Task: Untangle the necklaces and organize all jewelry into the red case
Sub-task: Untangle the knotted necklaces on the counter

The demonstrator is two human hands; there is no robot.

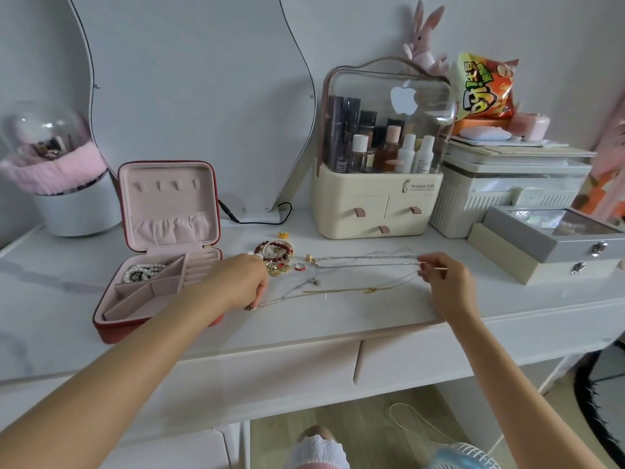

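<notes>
The red case stands open at the left of the white dresser top, pink inside, with a pearl bracelet in its back left compartment. Several thin chains lie stretched across the top: silver necklaces at the back and a gold necklace nearer me. My left hand pinches one chain's end by the case. My right hand pinches the chains' right ends. A pile of red bead bracelets and gold rings lies between the case and the chains, with a red ring beside it.
A cream cosmetics organizer stands behind the chains. Grey and beige jewelry boxes sit at the right. A mirror with a black cable is at the back, a white pot with a pink puff at the far left.
</notes>
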